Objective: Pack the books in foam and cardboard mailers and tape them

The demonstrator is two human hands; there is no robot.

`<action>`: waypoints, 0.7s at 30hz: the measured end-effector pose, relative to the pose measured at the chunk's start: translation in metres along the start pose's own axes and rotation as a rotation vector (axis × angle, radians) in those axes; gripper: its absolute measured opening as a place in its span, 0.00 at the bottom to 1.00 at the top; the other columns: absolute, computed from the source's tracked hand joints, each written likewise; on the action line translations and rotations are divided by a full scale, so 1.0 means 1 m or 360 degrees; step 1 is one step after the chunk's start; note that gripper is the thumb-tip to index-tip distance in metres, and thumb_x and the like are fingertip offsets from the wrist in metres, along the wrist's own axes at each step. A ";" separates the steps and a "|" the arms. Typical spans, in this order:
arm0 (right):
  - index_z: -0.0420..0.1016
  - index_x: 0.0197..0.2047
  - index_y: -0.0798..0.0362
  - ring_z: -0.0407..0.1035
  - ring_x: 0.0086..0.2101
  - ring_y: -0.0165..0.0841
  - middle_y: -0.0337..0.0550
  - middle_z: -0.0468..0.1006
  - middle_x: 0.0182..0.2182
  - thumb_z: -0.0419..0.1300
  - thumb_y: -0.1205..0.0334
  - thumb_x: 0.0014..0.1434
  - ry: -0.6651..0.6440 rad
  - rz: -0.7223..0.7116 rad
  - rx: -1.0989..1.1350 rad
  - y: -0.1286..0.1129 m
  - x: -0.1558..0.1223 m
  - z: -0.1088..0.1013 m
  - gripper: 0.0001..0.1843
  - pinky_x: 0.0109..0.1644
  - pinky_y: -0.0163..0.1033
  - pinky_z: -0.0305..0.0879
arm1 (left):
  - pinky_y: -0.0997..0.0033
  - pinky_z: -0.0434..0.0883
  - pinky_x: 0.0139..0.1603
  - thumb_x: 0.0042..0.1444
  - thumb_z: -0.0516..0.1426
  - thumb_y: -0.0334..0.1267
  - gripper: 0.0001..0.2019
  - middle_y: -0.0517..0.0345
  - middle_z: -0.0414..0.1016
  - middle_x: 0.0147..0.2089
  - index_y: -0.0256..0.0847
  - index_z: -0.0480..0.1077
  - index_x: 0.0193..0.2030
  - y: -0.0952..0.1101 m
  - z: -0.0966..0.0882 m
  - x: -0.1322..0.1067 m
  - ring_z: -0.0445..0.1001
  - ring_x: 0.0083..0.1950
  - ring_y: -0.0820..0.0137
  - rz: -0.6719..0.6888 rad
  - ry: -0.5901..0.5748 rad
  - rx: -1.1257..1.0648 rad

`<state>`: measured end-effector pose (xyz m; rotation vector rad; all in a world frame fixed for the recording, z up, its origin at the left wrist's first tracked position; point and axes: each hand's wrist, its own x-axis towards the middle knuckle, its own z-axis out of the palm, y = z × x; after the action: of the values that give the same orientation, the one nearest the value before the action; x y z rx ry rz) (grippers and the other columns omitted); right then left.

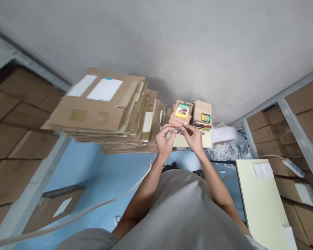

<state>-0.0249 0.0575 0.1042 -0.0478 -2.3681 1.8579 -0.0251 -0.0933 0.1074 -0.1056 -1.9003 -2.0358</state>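
Observation:
My left hand (pixel 165 140) and my right hand (pixel 193 138) are raised side by side in front of my chest, fingers curled and pinched together at the tips. Between the fingertips there is a small thin object that I cannot make out. Just beyond the hands lies a pale yellow sheet (pixel 182 140), and behind it stand two short stacks of small cardboard packs, one topped by a green and yellow picture label (pixel 182 111) and one with coloured shapes (pixel 202 115).
A tall, fanned stack of flattened cardboard boxes (pixel 99 111) fills the left centre. Metal shelving with brown cartons lines the left (pixel 18 139) and right (pixel 299 132). Shredded paper (pixel 228 150) lies by the wall. A pale yellow board (pixel 262 201) and a white cable (pixel 94 208) are near me.

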 end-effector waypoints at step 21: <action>0.91 0.41 0.50 0.80 0.35 0.33 0.38 0.90 0.35 0.71 0.52 0.71 -0.0575 0.0189 -0.0436 -0.094 0.055 0.202 0.13 0.39 0.34 0.66 | 0.69 0.81 0.38 0.63 0.64 0.55 0.23 0.48 0.90 0.44 0.38 0.84 0.53 0.018 -0.149 -0.003 0.82 0.31 0.69 -0.0535 0.0830 -0.0050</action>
<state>-0.0985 -0.1541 0.1526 0.1352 -2.9123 1.6944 0.0108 -0.2386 0.1097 0.7110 -1.6281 -2.0286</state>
